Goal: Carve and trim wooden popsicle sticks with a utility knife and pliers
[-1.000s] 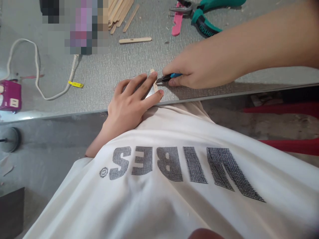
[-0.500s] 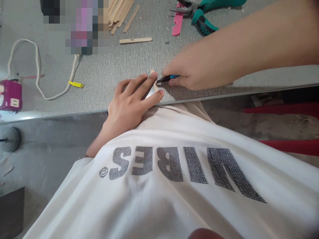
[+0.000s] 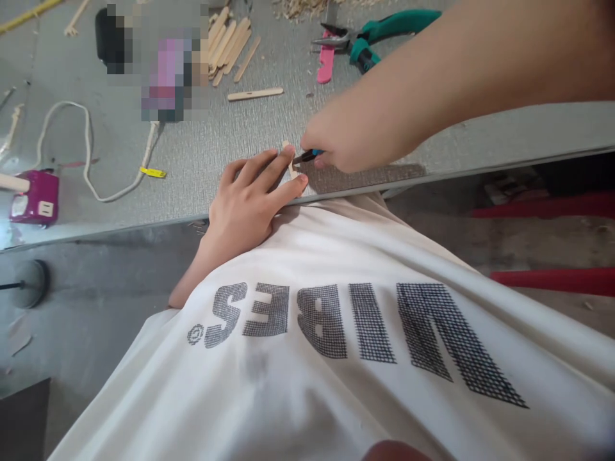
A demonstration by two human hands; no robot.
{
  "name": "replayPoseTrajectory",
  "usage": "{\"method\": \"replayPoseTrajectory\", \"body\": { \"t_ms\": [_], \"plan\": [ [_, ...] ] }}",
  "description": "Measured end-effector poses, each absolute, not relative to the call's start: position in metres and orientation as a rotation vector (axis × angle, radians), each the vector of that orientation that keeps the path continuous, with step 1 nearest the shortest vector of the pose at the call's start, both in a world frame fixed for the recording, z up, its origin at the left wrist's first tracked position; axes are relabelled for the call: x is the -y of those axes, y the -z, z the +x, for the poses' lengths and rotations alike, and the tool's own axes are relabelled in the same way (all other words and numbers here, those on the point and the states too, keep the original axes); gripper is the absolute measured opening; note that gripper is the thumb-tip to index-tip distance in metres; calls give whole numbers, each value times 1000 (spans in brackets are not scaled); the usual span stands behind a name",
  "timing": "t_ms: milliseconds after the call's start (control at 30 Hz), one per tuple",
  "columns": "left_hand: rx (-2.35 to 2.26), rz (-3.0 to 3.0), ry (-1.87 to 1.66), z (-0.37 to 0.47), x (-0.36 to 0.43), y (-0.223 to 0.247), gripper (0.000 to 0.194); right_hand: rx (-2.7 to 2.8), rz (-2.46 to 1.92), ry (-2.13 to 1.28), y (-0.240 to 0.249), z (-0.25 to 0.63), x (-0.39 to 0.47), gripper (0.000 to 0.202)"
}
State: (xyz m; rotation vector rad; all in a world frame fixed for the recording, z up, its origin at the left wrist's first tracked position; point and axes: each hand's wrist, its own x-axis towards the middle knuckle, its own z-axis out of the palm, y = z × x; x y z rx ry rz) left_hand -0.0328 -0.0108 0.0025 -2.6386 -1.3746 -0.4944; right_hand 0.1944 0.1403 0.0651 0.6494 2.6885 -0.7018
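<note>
On the table near its front edge, my left hand [image 3: 254, 195] lies with its fingers spread. Its index fingertip and thumb pin a wooden craft stick [image 3: 291, 168] flat against the surface. My right hand [image 3: 343, 137] is closed around a craft knife [image 3: 306, 156] with a dark front end and a bit of blue showing. The knife's tip meets the stick between the left index finger and thumb. Most of the knife's handle is hidden inside the right fist.
Pliers [image 3: 362, 48] with green handles lie across a pink tool [image 3: 325, 64] beyond my right hand. A single stick [image 3: 255, 95] and a pile of craft sticks [image 3: 233, 45] are farther back. A white cable [image 3: 89, 153] and a purple adapter [image 3: 41, 195] occupy the left side.
The camera view has shifted, bringing more of the table's far side into sight. Both hands keep nearly the same places, with the knife still at the stick.
</note>
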Motion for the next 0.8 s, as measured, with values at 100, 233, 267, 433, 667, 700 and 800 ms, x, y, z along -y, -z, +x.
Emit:
{"method": "replayPoseTrajectory", "body": {
  "t_ms": [100, 233, 267, 433, 667, 700, 800],
  "plan": [
    [1399, -2674, 515, -32, 10, -4, 45, -2419, 958, 114, -88, 184, -114, 23],
    [1484, -2819, 628, -38, 13, -15, 61, -2453, 970, 138, -98, 187, -91, 30],
    [1498, -2882, 700, -43, 14, -17, 69, -2468, 1009, 151, -97, 190, -90, 32],
    [1611, -3051, 1454, -68, 3, -27, 85, -2562, 1140, 365, -93, 196, -97, 27],
    [2052, -2925, 637, -58, -54, -79, 68, -2886, 1311, 485, -112, 202, -118, 22],
    [1966, -2952, 428, -52, -61, -86, 76, -2960, 1348, 555, -114, 203, -124, 24],
    [1719, -2953, 66, -35, -72, -93, 88, -3268, 1345, 949, -112, 204, -141, 27]
  ]
}}
